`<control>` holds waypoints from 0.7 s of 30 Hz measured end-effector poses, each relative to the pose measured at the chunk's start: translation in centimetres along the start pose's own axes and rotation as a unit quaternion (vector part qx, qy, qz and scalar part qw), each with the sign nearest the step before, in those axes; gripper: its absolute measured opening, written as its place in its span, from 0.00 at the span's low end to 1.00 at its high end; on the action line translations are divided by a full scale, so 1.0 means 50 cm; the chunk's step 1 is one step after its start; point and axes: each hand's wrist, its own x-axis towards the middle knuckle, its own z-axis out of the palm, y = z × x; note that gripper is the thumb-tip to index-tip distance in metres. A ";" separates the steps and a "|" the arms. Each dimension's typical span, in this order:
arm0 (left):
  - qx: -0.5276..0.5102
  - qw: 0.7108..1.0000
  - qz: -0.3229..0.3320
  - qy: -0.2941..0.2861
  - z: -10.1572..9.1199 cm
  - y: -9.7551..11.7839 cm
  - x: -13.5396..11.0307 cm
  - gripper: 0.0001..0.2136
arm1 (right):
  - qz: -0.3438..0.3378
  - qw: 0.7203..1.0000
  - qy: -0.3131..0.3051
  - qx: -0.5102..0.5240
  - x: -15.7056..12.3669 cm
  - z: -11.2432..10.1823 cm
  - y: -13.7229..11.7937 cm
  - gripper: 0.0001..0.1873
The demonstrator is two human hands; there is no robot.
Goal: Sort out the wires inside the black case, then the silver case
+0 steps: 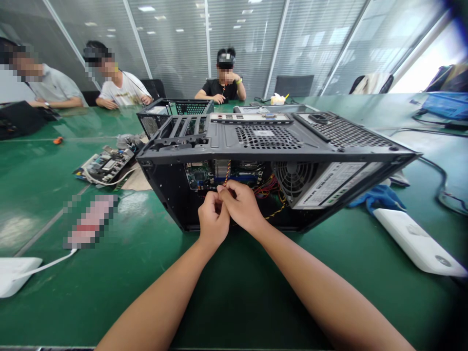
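A black computer case [270, 141] lies on its side on the green table [234, 287], its open side facing me. Inside show a motherboard [199, 175], a power supply with fan [296, 178] and red and yellow wires [272, 187]. My left hand [213, 222] and my right hand [243, 204] meet at the case opening, fingers pinched together on the end of a twisted yellow-and-black cable [228, 171] that runs up into the case. What the fingertips grip at the cable's end is hidden.
A loose circuit board [106, 165] with white cable lies left of the case. A second black case [175, 112] stands behind. A white device [417, 241] and blue cloth [376, 197] lie at right, another white device [14, 275] at left. Three people sit across the table.
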 end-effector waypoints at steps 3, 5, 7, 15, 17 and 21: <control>0.001 1.000 0.002 0.000 0.000 0.000 0.000 0.10 | -0.001 1.000 0.000 -0.004 -0.001 -0.001 -0.001 0.18; 0.001 1.000 0.004 0.000 0.000 0.001 0.000 0.10 | -0.002 1.000 -0.001 -0.009 -0.002 -0.002 -0.002 0.18; 0.001 1.000 0.001 0.000 -0.001 0.001 0.000 0.10 | -0.001 1.000 -0.002 -0.010 -0.002 -0.002 -0.001 0.18; 0.005 1.000 0.003 0.000 -0.001 0.000 0.000 0.09 | -0.001 1.000 -0.003 -0.001 0.000 -0.001 -0.001 0.18; 0.008 1.000 0.003 0.000 -0.001 0.000 0.000 0.09 | 0.001 1.000 -0.002 0.001 0.000 0.000 -0.001 0.18; 0.002 1.000 0.003 0.001 -0.001 -0.002 0.000 0.09 | -0.001 1.000 -0.002 -0.001 0.000 0.000 -0.002 0.18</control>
